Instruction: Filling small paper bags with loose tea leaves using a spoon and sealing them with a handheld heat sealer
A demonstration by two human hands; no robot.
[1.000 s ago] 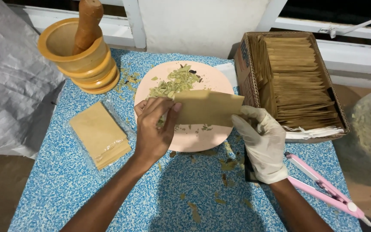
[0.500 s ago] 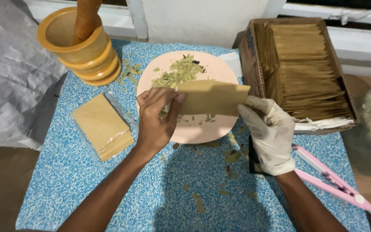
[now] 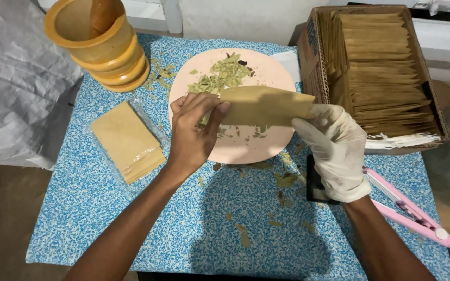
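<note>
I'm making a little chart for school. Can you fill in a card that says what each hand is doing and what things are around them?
left hand: bare, grip pinching the left end of a brown paper packet
right hand: in a white glove, holding the packet's right end
under the packet: pink plate with dried leaves
left side: stack of packets, wooden mortar
right side: box of packets, pink sealer

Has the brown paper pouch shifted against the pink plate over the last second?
Barely. The brown paper pouch lies across the pink plate below the leaves, between left hand and gloved right hand, as before.
</note>
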